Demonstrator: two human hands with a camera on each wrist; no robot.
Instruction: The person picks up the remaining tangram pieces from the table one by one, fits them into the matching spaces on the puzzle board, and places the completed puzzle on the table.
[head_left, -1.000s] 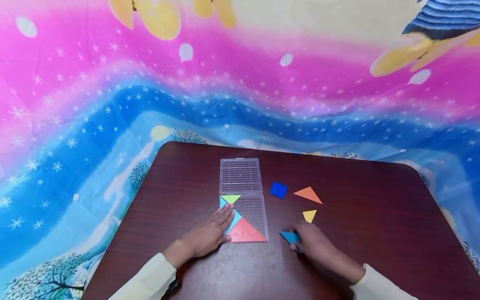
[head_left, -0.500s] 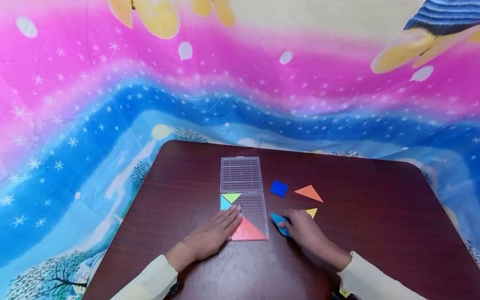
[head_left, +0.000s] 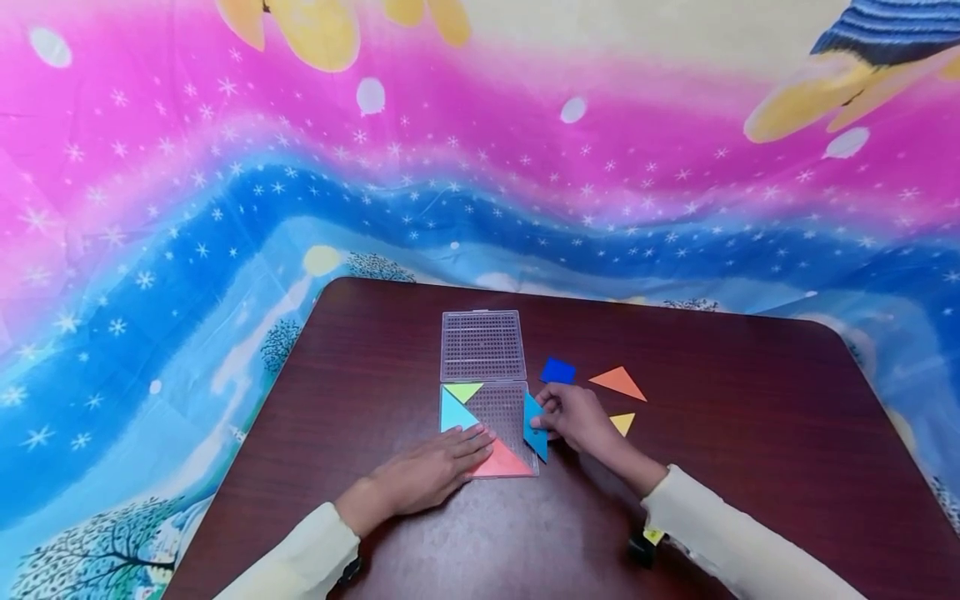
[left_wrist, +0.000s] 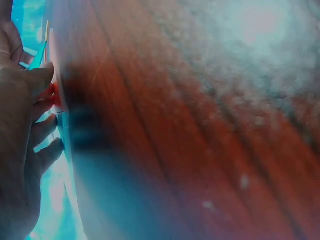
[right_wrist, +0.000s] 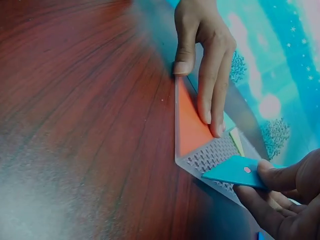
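Note:
My right hand (head_left: 576, 417) pinches a teal parallelogram tangram piece (head_left: 534, 427) between thumb and fingers, tilted over the right edge of the clear tangram case (head_left: 501, 407). A small pink dot marks the piece's face in the right wrist view. My left hand (head_left: 431, 473) rests with straight fingers on the pieces in the near half of the case. Under and beside those fingers lie a large coral triangle (head_left: 507, 460) and a large light blue triangle (head_left: 454, 412), both partly covered. At the case's hinge sits a small lime green triangle (head_left: 464, 391).
The case's gridded lid (head_left: 482, 346) lies unfolded flat behind it. To the right lie a dark blue square (head_left: 558, 370), an orange triangle (head_left: 619, 382) and a yellow triangle (head_left: 622, 423), partly behind my right hand. A patterned cloth (head_left: 480, 200) hangs beyond the brown table (head_left: 750, 400).
My right hand has carried the teal parallelogram leftward and up to the case, tilting it. My left hand has slid right over the pieces, uncovering more of the light blue triangle.

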